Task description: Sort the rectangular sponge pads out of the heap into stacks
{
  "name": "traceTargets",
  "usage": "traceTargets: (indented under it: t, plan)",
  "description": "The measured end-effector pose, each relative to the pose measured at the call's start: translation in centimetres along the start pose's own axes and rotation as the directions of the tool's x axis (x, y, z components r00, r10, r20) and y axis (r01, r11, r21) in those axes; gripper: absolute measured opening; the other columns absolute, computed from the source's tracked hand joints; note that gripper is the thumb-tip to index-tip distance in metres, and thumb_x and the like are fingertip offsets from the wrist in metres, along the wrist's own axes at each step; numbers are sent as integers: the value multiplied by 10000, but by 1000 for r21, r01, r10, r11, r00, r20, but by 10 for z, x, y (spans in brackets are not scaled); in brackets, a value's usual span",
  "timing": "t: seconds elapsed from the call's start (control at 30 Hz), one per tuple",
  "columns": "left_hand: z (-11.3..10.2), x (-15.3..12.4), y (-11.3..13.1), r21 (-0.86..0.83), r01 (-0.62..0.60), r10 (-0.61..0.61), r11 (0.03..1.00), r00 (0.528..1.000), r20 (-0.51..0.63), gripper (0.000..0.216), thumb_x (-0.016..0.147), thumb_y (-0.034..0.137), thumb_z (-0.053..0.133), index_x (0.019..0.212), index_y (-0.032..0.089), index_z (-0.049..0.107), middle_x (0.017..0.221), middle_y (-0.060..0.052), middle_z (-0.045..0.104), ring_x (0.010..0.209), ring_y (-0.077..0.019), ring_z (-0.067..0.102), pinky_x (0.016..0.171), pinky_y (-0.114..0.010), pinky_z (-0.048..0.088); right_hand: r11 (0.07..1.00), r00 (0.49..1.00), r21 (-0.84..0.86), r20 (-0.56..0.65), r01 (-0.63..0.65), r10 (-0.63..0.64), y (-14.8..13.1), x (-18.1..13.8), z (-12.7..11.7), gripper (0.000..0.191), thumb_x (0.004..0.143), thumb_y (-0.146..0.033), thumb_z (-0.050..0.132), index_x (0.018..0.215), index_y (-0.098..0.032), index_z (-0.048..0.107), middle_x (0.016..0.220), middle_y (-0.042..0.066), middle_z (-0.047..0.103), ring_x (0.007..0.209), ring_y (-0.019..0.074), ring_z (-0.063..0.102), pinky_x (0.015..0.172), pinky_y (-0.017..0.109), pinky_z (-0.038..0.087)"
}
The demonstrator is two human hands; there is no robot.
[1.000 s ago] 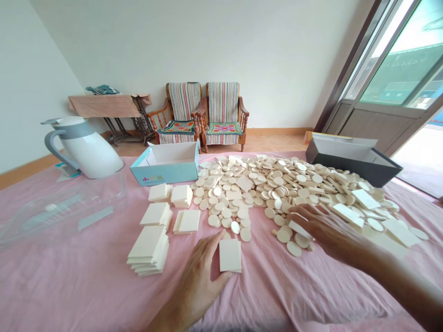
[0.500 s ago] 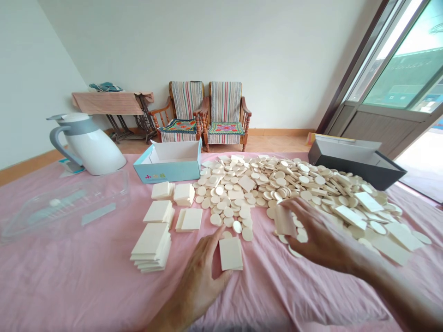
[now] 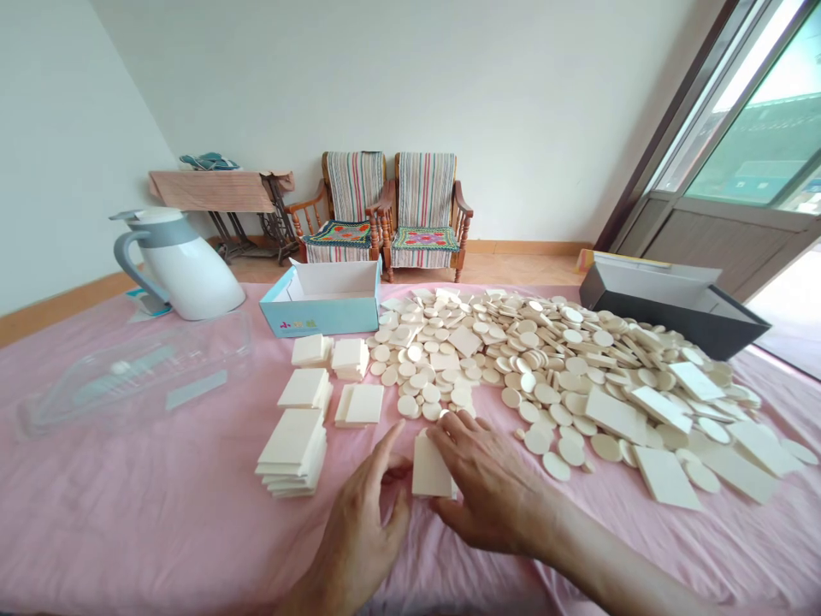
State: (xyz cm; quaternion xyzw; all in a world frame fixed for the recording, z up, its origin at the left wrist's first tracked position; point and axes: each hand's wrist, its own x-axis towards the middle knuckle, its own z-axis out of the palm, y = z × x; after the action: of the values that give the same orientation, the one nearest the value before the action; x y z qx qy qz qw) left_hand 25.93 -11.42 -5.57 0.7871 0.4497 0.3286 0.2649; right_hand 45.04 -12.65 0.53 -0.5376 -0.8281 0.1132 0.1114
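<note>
A small stack of cream rectangular tiles point(image 3: 428, 469) lies on the pink cloth point(image 3: 160, 522) right in front of me. My left hand point(image 3: 365, 522) cups the stack's left side, fingers curved against it. My right hand point(image 3: 487, 483) rests on the stack's right side and top, fingers bent over a tile. Behind them spreads a big heap of cream round and rectangular pieces point(image 3: 552, 359). Several sorted stacks of tiles point(image 3: 295, 445) lie to the left.
A light blue open box point(image 3: 324, 310) and a dark open box point(image 3: 667, 306) stand at the back. A white jug point(image 3: 183, 265) and a clear plastic lid point(image 3: 128, 376) are at the left. Two striped chairs point(image 3: 391, 214) stand by the far wall.
My right hand picked a rectangular tile from the heap and brought it left onto the stack by my left hand. My left hand stayed beside the stack.
</note>
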Motion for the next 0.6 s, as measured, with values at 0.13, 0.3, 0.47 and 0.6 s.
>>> traceTargets:
  t: [0.13,0.3,0.47,0.6]
  plan:
    - [2,2,2,24,-11,11,1000,1000,-4,587,862,121,449,1422,224,310,1284,-96,614,1074,-210,649,899,-359,559,999,999,-6,1,-36,36,4,-6,3,425,755,-283,576,1156,-170,493,1121,134,547,1098,305,466,925,499,401]
    - [5,3,8,42,-41,41,998,999,-11,612,849,97,436,1426,254,303,1184,-57,673,1007,-183,672,877,-334,567,998,998,-7,4,-60,60,8,-10,6,474,737,-230,583,1195,-177,475,1149,133,547,1106,302,471,938,493,397]
    - [5,1,6,29,-60,61,998,998,-27,598,841,93,440,1407,252,333,1186,-54,670,1023,-178,665,882,-323,563,999,999,20,-20,-39,40,9,-12,10,403,757,-207,577,1153,-191,500,1092,108,563,1051,272,494,888,439,421]
    - [-1,0,-2,51,-50,56,997,991,-125,529,820,97,454,1332,227,431,1142,-67,672,1005,-196,661,851,-339,567,996,998,85,-64,-20,26,11,-7,4,330,737,-176,571,1062,-194,518,1000,84,571,963,252,514,817,404,440]
